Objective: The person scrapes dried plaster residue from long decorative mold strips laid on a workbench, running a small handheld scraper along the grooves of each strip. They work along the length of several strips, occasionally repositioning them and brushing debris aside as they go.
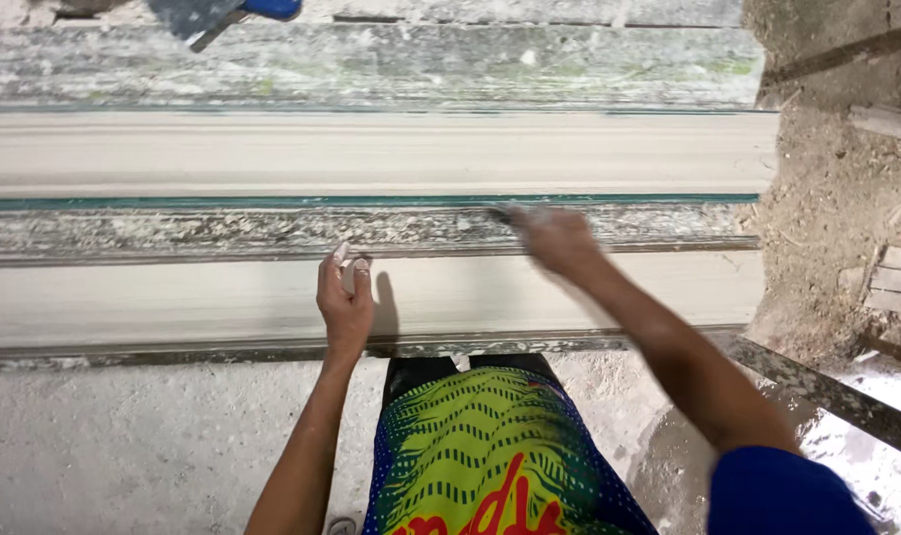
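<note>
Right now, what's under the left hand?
The left hand rests on the near pale moulding strip, fingers curled near its far edge. The strip surface beneath the palm is covered; whether the fingers pinch something is unclear.
</note>
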The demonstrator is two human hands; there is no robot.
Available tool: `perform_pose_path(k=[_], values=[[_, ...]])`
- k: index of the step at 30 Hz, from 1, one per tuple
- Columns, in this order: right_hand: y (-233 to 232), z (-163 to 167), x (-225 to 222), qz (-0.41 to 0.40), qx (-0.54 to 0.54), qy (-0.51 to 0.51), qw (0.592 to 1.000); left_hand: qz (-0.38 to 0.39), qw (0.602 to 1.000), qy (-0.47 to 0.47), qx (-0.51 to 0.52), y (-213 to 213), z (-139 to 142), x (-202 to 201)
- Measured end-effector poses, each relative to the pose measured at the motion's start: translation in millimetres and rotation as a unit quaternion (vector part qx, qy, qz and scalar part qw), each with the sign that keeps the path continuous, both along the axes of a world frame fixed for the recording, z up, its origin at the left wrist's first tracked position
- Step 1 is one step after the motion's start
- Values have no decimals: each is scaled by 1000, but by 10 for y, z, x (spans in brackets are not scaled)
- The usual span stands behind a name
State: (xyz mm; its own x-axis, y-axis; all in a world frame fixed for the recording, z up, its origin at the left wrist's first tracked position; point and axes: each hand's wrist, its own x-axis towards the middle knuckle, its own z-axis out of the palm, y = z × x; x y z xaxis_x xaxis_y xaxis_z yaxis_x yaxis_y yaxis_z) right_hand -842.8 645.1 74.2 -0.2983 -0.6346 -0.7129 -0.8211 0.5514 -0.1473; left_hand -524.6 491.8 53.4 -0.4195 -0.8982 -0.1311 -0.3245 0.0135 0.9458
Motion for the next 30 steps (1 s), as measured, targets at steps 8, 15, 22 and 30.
perform_pose_path(k=[8, 15, 22, 30], values=[[-1218, -427, 1231, 60, -230, 35, 971, 8, 999, -8, -50, -138, -78, 328], [-1314, -434, 1270, 29, -184, 33, 982, 7, 996, -21, -86, -155, 73, 417], [285, -393, -165, -19, -126, 60, 990, 62, 998, 15, -8, 217, 247, 186], [2755, -328, -2634, -51, 59, 281, 957, 49, 998, -15, -25, 1210, -15, -419]])
